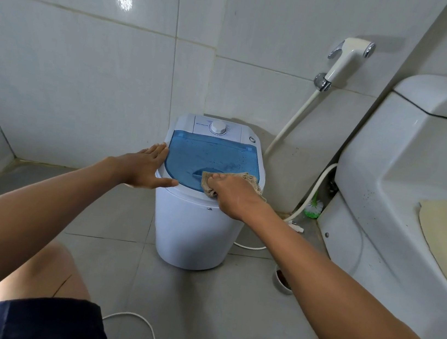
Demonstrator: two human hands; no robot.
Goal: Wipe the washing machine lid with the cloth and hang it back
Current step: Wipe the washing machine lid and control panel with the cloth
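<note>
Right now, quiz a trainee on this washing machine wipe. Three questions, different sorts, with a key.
1. True or false: the cloth lies under the right hand on the blue lid.
2. Where is the left hand? A) on the dial B) flat against the machine's left rim, fingers spread C) holding the sprayer
3. Fill in: the bidet sprayer hangs on the ____, between the washing machine and the toilet.

Key: 1 true; 2 B; 3 wall.
</note>
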